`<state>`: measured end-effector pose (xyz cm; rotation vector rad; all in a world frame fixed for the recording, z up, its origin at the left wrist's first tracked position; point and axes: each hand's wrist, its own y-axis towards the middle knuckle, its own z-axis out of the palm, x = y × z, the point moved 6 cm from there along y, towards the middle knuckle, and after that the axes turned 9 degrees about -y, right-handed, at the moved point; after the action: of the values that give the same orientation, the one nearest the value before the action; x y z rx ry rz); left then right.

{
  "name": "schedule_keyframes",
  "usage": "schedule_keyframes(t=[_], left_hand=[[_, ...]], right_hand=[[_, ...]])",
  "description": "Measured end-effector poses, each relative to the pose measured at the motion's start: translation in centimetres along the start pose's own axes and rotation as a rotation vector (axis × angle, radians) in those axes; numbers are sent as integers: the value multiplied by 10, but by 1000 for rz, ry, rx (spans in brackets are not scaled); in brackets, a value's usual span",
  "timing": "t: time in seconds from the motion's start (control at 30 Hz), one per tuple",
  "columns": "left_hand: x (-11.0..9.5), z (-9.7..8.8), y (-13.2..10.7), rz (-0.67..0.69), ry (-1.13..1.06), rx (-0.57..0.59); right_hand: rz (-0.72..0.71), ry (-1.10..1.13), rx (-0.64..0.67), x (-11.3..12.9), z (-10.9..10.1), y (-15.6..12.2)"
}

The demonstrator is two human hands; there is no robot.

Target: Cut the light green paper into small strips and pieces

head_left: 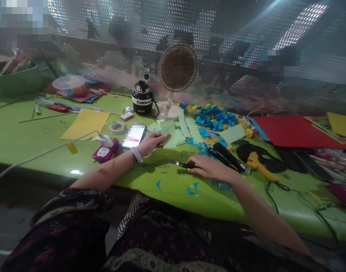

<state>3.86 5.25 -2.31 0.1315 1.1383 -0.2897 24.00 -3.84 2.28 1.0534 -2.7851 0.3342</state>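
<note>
My left hand [152, 143] reaches forward with its fingers stretched out, their tips on a pale green paper piece [168, 130]. More pale green strips [195, 129] lie just beyond it. Dark-handled scissors [187, 165] are in my right hand [207, 167], which rests low over the table; the blades point left and the fingers wrap round the handles. Blue paper scraps [192, 188] lie on the green tabletop [150, 175] near the scissors. A phone [134, 136] with a lit screen sits beside my left wrist.
Behind stand a small fan [178, 68] and a black bottle [142, 100]. Blue and yellow paper bits [215, 117] pile up at the back. A yellow glue gun [260, 166] with a cable lies right, before red sheets [289, 130]. Left are a tape roll [116, 128] and yellow paper [86, 124].
</note>
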Motion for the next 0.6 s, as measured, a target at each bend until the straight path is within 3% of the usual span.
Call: schedule_keyframes(t=[0.13, 0.27, 0.6], left_hand=[[1, 0, 0, 2, -11, -10], [0, 1, -3, 1, -2, -27], [5, 1, -6, -16, 38, -25]], right_hand=[[55, 80, -234, -18, -16, -16], [145, 19, -448, -38, -20, -23], [105, -142, -479, -39, -3, -14]])
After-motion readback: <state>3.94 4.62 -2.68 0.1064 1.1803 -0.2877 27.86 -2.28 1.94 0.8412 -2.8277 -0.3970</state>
